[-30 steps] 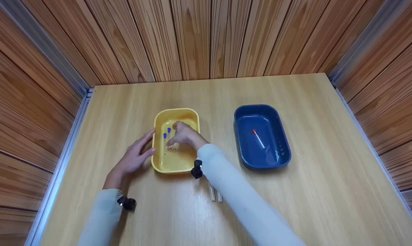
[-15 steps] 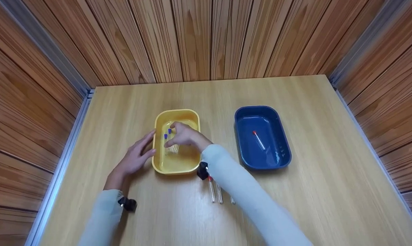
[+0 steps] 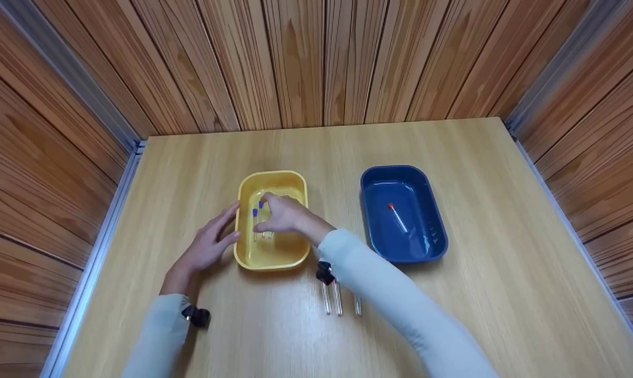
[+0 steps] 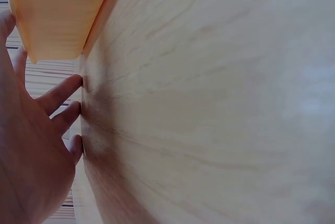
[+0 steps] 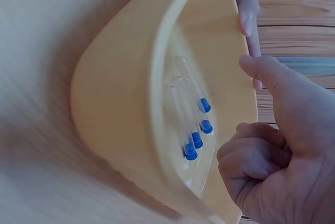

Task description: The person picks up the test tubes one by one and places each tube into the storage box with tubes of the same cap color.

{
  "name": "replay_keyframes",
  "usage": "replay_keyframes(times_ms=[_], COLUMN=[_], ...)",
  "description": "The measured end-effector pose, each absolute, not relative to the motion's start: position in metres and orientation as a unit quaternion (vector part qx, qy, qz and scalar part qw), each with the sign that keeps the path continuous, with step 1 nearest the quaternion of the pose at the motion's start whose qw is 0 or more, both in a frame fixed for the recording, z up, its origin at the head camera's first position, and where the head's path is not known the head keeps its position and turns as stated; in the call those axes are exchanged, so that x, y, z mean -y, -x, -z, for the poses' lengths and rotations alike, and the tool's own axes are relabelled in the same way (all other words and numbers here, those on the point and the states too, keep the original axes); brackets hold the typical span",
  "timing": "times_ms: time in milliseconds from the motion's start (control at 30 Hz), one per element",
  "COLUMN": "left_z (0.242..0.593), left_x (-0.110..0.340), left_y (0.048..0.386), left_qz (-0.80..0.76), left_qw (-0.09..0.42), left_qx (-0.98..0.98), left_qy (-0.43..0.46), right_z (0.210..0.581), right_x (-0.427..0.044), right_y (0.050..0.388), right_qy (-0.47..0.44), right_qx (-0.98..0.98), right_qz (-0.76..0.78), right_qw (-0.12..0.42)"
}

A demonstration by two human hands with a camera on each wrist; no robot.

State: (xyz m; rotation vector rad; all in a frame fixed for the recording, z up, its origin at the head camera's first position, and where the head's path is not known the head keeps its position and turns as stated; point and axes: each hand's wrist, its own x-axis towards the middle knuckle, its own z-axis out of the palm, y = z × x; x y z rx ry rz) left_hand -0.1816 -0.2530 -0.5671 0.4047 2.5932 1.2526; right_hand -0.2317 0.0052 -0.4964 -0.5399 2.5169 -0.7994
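No text, label, brand, number or sign can be read in any view, neither on the yellow tray nor on the blue-capped tubes. Fine pale marks along the red-capped tube in the blue tray are too small to make out.

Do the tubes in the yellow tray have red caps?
No, the visible tubes in the yellow tray all have blue caps.
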Motion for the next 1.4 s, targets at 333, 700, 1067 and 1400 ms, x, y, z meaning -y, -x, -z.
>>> replay_keyframes(times_ms=[333,700,1067,1400], left_z=[0.569,0.569,0.571,0.57], left_x=[0.254,0.254,0.254,0.254], left_y=[0.181,0.182,0.181,0.181], left_qz=[-0.426,-0.423,-0.427,-0.436], left_qw=[0.101,0.101,0.095,0.095], left_qx=[-0.888,-0.889,-0.886,-0.883], left_qy=[-0.143,-0.142,-0.15,-0.149], right_z=[0.478,0.475,0.475,0.457], right_x=[-0.019,-0.034,-0.049,-0.067], right_y=[0.214,0.209,0.207,0.21], right_qy=[0.2,0.264,0.305,0.34], right_qx=[-0.935,-0.942,-0.936,-0.918], right_qz=[0.231,0.167,0.153,0.167], right_qw=[0.181,0.126,0.092,0.116])
